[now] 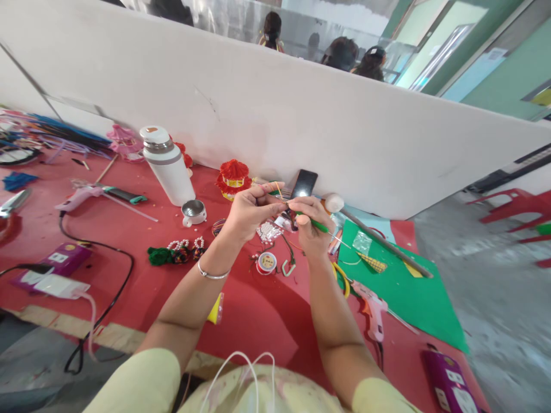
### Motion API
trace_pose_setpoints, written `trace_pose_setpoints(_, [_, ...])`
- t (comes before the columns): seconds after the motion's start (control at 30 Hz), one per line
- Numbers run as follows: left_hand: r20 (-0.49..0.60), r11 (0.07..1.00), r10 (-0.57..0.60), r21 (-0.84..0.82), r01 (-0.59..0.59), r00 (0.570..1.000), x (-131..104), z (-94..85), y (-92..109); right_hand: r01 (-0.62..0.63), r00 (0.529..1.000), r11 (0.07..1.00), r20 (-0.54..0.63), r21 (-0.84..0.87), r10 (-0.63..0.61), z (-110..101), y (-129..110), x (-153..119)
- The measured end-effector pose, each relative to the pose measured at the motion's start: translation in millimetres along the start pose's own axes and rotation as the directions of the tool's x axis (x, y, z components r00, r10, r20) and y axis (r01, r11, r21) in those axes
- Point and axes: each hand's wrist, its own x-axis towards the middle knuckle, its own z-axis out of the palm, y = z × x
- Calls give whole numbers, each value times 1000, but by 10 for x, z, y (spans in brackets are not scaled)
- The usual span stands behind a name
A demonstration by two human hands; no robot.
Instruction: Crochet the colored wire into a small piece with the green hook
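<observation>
Over the middle of the table, my left hand (252, 212) is closed in a pinch, with an orange-yellow yarn (279, 190) running over its raised index finger. My right hand (312, 226) meets it fingertip to fingertip and grips a slim crochet hook (317, 225) with a green handle. One thin metal end of the hook points down to the right; the other end is hidden at the fingers. Whatever small work sits between the fingertips is too small to make out. Below the hands lie a thread spool (266, 263) and white beads (269, 232).
A white bottle (167, 166) and its metal cup (193, 212) stand left, near a red fringed ornament (233, 178). A phone (305, 183) leans at the white partition (275, 115). Pink glue guns (371, 307) lie on both sides; a rod (387, 244) crosses green sheet (413, 304).
</observation>
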Motion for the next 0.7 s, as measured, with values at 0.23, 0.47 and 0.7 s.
trace_pose_setpoints(0.23, [-246,993,116,65,-103,962,-46,191,-189,208,970,894,-29,-397,-239,117,-10,-140])
trace_pose_setpoints(0.47, [-50,969,-141,-211,127,989,-65,166,-81,192,963,973,-167,-124,-212,185,47,-149])
trace_pose_setpoints(0.7, [40,965,-184,-181,188,982,-27,30,39,17,996,997,-89,69,-11,31,98,-54])
